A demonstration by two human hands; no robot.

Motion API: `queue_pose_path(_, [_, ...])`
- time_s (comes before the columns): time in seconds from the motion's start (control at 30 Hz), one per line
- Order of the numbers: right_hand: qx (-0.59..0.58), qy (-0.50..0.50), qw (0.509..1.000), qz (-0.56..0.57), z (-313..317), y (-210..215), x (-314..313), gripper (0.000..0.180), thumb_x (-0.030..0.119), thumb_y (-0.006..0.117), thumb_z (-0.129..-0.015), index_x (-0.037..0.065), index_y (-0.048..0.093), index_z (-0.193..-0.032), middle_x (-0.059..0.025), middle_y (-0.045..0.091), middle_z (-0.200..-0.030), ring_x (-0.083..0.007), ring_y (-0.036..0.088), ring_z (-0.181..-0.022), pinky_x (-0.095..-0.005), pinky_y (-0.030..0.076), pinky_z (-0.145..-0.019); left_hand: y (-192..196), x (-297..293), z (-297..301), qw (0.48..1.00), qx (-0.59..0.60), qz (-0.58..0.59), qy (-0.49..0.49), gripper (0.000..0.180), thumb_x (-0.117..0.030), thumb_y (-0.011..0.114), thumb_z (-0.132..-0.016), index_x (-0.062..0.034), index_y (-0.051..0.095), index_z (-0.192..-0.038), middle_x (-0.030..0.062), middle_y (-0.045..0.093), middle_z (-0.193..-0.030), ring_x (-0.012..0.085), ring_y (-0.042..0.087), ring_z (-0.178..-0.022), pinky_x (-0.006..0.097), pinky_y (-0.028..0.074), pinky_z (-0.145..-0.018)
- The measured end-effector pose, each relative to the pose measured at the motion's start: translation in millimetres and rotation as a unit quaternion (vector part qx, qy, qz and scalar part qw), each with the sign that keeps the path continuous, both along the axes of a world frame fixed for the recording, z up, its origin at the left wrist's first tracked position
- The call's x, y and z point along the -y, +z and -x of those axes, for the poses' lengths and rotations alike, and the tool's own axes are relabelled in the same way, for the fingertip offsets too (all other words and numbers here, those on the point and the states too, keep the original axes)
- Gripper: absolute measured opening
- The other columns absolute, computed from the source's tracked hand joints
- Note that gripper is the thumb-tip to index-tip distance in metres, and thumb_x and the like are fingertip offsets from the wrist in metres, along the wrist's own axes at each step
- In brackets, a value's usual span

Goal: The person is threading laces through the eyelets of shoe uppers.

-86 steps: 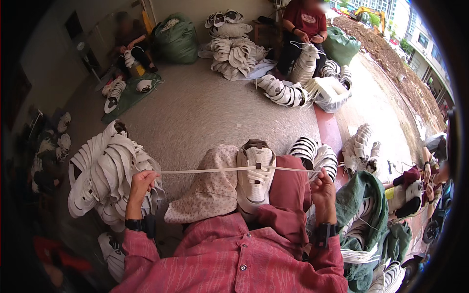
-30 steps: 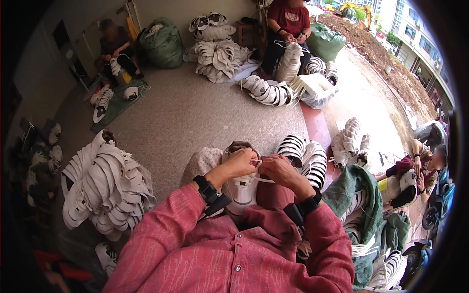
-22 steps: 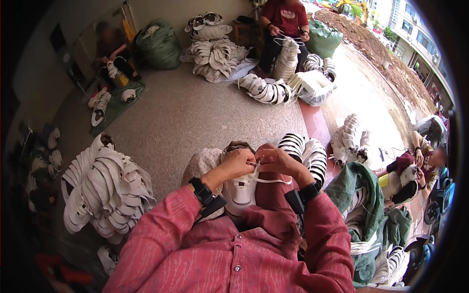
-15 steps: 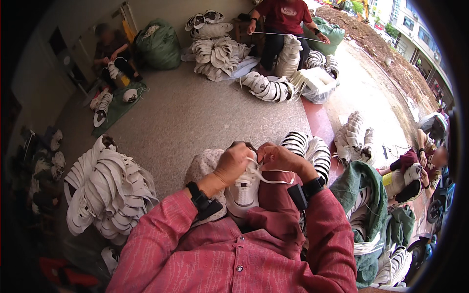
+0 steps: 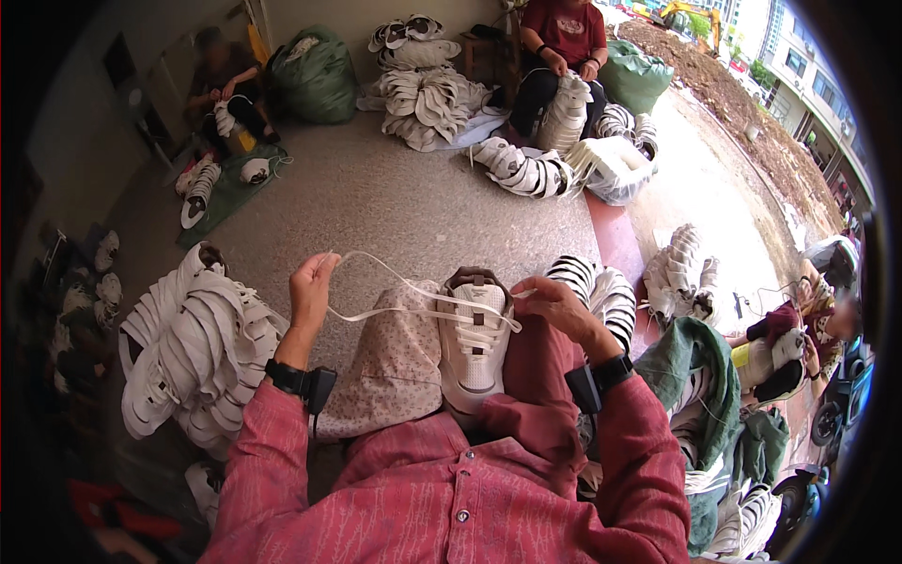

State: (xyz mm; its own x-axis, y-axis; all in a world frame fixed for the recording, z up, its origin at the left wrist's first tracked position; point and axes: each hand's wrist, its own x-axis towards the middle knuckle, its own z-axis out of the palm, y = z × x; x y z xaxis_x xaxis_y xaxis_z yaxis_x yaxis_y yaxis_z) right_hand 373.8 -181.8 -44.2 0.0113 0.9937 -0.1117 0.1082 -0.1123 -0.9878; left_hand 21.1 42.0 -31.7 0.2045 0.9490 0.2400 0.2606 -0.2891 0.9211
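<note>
A white shoe upper (image 5: 471, 362) lies between my thighs, its toe toward me and its dark-lined opening at the far end. White lace zigzags across its front, and a long loose shoelace (image 5: 383, 264) arcs from it out to the left. My left hand (image 5: 310, 293), raised beyond my left knee, pinches that lace between thumb and fingers. At the upper's right edge, near the opening, my right hand (image 5: 554, 305) is closed in a pinch on the lace. A patterned cloth (image 5: 390, 352) covers my left thigh.
Stacked white uppers (image 5: 202, 348) stand at my left; striped ones (image 5: 611, 301) lie past my right knee. A green sack (image 5: 705, 367) holding more uppers is at my right. Across the floor, a co-worker in dark red (image 5: 564, 38) handles a stack; other people sit far left and right.
My left hand has swung out to the left, stretching the lace away from the upper. My right hand has moved slightly right, uncovering the opening. The co-worker across has brought both hands together.
</note>
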Motion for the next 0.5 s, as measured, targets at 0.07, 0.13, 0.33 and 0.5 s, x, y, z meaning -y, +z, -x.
queue_pose_path(0.07, [-0.066,-0.031,0.997,-0.033,2,0,11,0.024,-0.001,0.055,-0.087,0.001,0.059,-0.111,-0.0037,0.064,-0.103,-0.0116,0.059,-0.097,-0.0254,0.046,-0.087,1,14,6,0.996,-0.032,0.075,-0.032,0.036,-0.034,0.053,-0.098,-0.0027,0.068,-0.107,-0.0026,0.06,-0.077,0.0036,0.048,-0.067,0.022,0.043,-0.064])
queue_pose_path(0.13, [-0.047,-0.028,0.998,-0.028,3,2,20,0.022,0.0,0.056,-0.088,0.001,0.06,-0.109,-0.0036,0.064,-0.103,-0.0117,0.059,-0.096,-0.0257,0.046,-0.087,6,25,13,0.995,-0.006,0.08,-0.057,0.039,-0.037,0.051,-0.098,-0.0027,0.066,-0.11,-0.0039,0.056,-0.073,0.003,0.046,-0.063,0.022,0.043,-0.06])
queue_pose_path(0.33, [0.142,-0.053,0.984,-0.091,19,21,8,0.015,0.007,0.06,-0.087,0.006,0.064,-0.101,-0.002,0.063,-0.093,-0.0121,0.058,-0.086,-0.0272,0.047,-0.074,17,44,5,0.95,0.102,0.208,-0.21,0.044,-0.034,0.043,-0.101,-0.0027,0.05,-0.131,-0.0061,0.04,-0.064,0.0019,0.039,-0.054,0.021,0.042,-0.048])
queue_pose_path(0.5, [0.307,-0.013,0.946,-0.103,50,35,-19,0.013,0.015,0.063,-0.085,0.007,0.065,-0.096,-0.0092,0.06,-0.093,-0.0236,0.06,-0.084,-0.0324,0.048,-0.074,7,61,-37,0.955,-0.035,0.052,-0.291,0.038,-0.016,0.043,-0.1,0.0009,0.043,-0.133,0.0028,0.06,-0.081,0.0099,0.056,-0.065,0.026,0.05,-0.063])
